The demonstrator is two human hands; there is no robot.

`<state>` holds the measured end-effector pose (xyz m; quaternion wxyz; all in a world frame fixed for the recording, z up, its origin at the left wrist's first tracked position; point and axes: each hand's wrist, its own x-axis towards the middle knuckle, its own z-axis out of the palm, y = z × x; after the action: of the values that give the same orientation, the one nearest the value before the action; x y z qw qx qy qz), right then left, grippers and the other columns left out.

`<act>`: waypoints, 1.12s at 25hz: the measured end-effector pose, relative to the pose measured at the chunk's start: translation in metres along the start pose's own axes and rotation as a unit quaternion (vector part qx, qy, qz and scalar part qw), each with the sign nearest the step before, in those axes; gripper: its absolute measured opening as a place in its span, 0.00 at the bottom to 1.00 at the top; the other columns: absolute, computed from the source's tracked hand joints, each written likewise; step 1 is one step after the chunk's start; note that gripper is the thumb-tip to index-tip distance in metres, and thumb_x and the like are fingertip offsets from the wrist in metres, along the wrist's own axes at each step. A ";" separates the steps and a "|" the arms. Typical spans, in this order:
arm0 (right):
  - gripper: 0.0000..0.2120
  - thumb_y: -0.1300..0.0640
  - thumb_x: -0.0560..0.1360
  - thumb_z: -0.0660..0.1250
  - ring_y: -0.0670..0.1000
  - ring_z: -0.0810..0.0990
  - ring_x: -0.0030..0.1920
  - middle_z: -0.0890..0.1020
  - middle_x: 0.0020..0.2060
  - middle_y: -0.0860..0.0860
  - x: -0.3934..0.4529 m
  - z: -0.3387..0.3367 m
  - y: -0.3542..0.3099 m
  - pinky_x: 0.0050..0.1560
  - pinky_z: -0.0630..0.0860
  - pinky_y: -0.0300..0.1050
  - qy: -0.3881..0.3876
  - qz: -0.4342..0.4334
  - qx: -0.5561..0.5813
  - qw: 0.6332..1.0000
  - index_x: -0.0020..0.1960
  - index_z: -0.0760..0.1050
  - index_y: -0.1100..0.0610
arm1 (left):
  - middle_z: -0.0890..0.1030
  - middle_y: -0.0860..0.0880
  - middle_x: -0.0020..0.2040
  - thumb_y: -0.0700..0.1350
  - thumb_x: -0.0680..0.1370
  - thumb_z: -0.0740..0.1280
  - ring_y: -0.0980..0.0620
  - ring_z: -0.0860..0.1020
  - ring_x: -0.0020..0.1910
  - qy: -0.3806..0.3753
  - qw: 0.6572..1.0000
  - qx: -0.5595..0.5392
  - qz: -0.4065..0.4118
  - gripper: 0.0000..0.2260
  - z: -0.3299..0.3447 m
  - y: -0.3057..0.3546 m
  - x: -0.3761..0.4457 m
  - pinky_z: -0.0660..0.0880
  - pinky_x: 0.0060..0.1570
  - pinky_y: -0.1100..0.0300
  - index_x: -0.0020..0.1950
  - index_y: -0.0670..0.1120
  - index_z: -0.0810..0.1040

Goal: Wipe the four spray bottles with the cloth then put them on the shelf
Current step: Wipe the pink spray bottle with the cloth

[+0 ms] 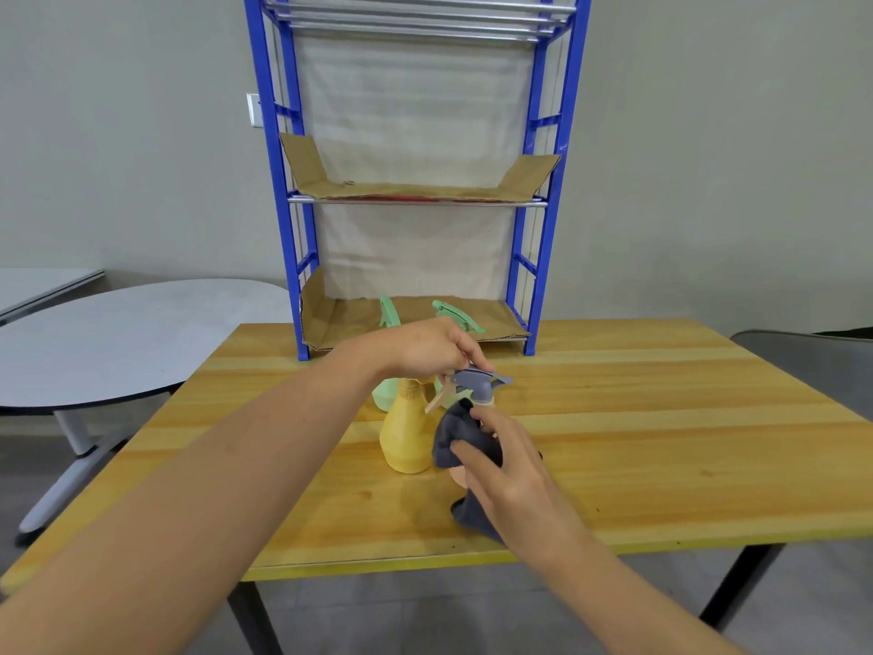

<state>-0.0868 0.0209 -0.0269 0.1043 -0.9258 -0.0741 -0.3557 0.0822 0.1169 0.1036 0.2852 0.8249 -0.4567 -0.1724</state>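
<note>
Left hand (432, 345) grips the sprayer head (477, 380); right hand (508, 475) presses cloth (460, 439).

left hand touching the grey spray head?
Touching. Head view: the left hand has its fingers curled over the grey spray head, with no gap showing.

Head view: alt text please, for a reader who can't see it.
Over a wooden table, the left hand grips a grey-topped spray bottle while the right hand wipes it with a dark cloth. A yellow bottle stands beside it, before a blue shelf.
</note>
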 end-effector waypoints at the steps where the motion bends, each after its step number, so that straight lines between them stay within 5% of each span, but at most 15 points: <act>1: 0.13 0.49 0.81 0.64 0.36 0.69 0.64 0.69 0.62 0.29 -0.002 -0.003 0.007 0.60 0.67 0.35 -0.018 -0.014 -0.028 0.999 0.63 0.70 0.37 | 0.82 0.54 0.46 0.35 0.80 0.62 0.56 0.75 0.41 0.001 1.000 0.001 -0.001 0.16 0.000 0.000 -0.001 0.73 0.45 0.61 0.58 0.47 0.86; 3: 0.15 0.58 0.78 0.68 0.47 0.69 0.67 0.68 0.70 0.44 0.003 -0.009 0.017 0.65 0.68 0.41 0.021 -0.014 -0.029 0.999 0.64 0.75 0.50 | 0.82 0.53 0.47 0.35 0.80 0.62 0.58 0.76 0.41 0.001 1.000 -0.006 -0.001 0.16 -0.001 0.002 -0.003 0.73 0.44 0.63 0.58 0.47 0.86; 5: 0.16 0.67 0.73 0.72 0.56 0.73 0.63 0.73 0.68 0.55 0.011 -0.004 0.029 0.61 0.74 0.48 0.053 -0.029 -0.038 0.997 0.60 0.78 0.59 | 0.82 0.52 0.48 0.35 0.80 0.62 0.57 0.76 0.42 0.001 1.000 -0.015 -0.006 0.16 -0.001 0.002 -0.003 0.74 0.45 0.61 0.58 0.47 0.86; 10: 0.15 0.66 0.74 0.72 0.54 0.72 0.62 0.74 0.63 0.51 0.034 0.012 0.014 0.62 0.73 0.48 0.092 -0.015 0.013 0.996 0.60 0.77 0.59 | 0.82 0.52 0.46 0.34 0.80 0.62 0.55 0.75 0.43 0.001 1.000 -0.018 -0.013 0.16 -0.002 0.003 -0.004 0.74 0.46 0.59 0.57 0.48 0.87; 14: 0.13 0.64 0.76 0.66 0.54 0.72 0.62 0.76 0.63 0.52 0.025 0.023 0.008 0.64 0.70 0.49 -0.004 -0.086 -0.049 0.995 0.59 0.77 0.58 | 0.83 0.51 0.49 0.34 0.80 0.62 0.53 0.77 0.46 0.005 0.999 -0.032 -0.018 0.16 0.000 0.002 -0.004 0.75 0.52 0.56 0.57 0.46 0.87; 17: 0.11 0.64 0.77 0.65 0.54 0.73 0.60 0.77 0.59 0.52 0.033 0.014 0.014 0.63 0.70 0.47 0.060 -0.027 -0.019 0.998 0.58 0.78 0.60 | 0.82 0.53 0.50 0.35 0.80 0.62 0.54 0.78 0.49 0.005 1.000 -0.018 -0.015 0.16 0.000 0.001 -0.003 0.76 0.56 0.54 0.57 0.48 0.87; 22: 0.18 0.69 0.69 0.70 0.56 0.74 0.58 0.77 0.60 0.54 0.022 0.034 -0.003 0.59 0.73 0.50 -0.016 -0.084 -0.066 0.994 0.57 0.78 0.59 | 0.84 0.48 0.49 0.34 0.80 0.62 0.55 0.75 0.41 0.007 0.999 -0.036 -0.021 0.16 0.000 0.001 -0.003 0.75 0.46 0.58 0.57 0.46 0.87; 28: 0.14 0.68 0.73 0.69 0.55 0.73 0.58 0.74 0.62 0.54 0.034 0.027 0.003 0.56 0.74 0.48 0.059 0.007 -0.015 0.998 0.57 0.77 0.60 | 0.84 0.52 0.48 0.34 0.80 0.62 0.56 0.78 0.45 0.013 0.999 -0.040 -0.019 0.16 0.001 0.000 -0.005 0.74 0.44 0.67 0.58 0.46 0.87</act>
<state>-0.0438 0.0263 -0.0239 0.0973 -0.9051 -0.0563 -0.4102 0.0786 0.1212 0.1032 0.3206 0.8235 -0.4298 -0.1853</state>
